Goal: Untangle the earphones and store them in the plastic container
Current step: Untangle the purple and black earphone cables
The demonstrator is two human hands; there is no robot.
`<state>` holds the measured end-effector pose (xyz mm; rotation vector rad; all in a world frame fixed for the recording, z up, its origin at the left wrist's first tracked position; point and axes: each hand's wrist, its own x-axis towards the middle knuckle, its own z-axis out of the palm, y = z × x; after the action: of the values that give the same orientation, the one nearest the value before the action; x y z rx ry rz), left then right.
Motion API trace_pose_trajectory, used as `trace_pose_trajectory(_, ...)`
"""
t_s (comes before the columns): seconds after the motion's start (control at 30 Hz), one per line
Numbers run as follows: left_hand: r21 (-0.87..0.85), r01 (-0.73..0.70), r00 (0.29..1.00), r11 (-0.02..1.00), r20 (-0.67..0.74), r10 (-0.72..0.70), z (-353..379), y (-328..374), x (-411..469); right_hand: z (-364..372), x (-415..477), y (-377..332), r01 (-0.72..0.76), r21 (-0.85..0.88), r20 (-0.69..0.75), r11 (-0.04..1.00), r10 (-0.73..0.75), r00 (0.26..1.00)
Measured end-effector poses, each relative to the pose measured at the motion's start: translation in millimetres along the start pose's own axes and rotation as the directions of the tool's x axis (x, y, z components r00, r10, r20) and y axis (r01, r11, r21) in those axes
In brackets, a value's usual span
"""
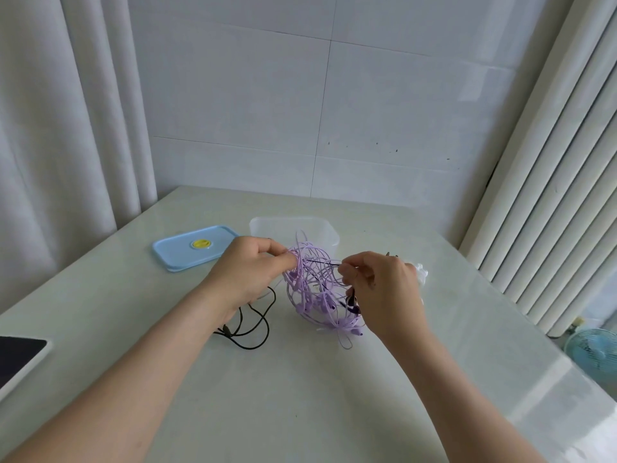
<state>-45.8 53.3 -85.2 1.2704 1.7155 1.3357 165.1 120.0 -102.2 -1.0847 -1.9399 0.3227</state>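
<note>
A tangled bundle of purple earphones (pixel 315 289) hangs between my hands just above the table. My left hand (pixel 248 272) pinches the purple loops at the bundle's upper left. My right hand (pixel 384 289) pinches a thin black cord (pixel 325 263) that runs through the tangle, and dark earbuds show under its fingers. More black earphone cable (pixel 257 325) lies looped on the table below my left wrist. The clear plastic container (pixel 267 227) stands open right behind the bundle, partly hidden by it.
The container's light blue lid (pixel 180 252) with a yellow spot lies flat to the left. Something white (pixel 421 274) peeks out behind my right hand. A dark-screened tablet (pixel 18 359) sits at the left table edge. Curtains, a radiator and a small fan (pixel 594 352) surround the table.
</note>
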Motion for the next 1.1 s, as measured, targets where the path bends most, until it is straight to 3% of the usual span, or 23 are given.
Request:
trace_pose_trajectory(0.17,0.116,-0.048,0.997,0.992,-0.063,0.055,0.4,-5.1,1.2,-2.8,0.4,-2.5,-0.018,-0.066,0.008,0.998,0.018,1.0)
trace_pose_trajectory(0.3,0.152,-0.063,0.994,0.986,-0.081,0.076,-0.5,-11.3,4.0,-2.1,2.4,-0.6,-0.13,0.002,0.052,0.992,0.13,0.99)
trace_pose_trajectory(0.57,0.391,-0.167,0.953,0.905,-0.171,0.25,4.2,-16.8,8.4,-7.2,-3.1,-11.9,-0.276,0.245,0.176,0.929,0.237,0.955)
trace_pose_trajectory(0.7,0.39,-0.154,0.953,0.908,-0.184,0.24,3.3,-17.3,9.8,-10.8,-2.6,-11.0,-0.357,0.393,0.272,0.847,0.264,0.925)
trace_pose_trajectory(0.87,0.391,-0.091,0.959,0.916,-0.214,0.187,3.3,-19.3,14.5,-6.8,-1.0,-6.6,-0.381,0.353,0.199,0.855,0.329,0.923)
trace_pose_trajectory(1.1,0.456,-0.104,0.953,0.884,-0.208,0.219,3.3,-22.6,14.2,-2.1,1.6,1.5,-0.363,0.34,0.148,0.867,0.332,0.931)
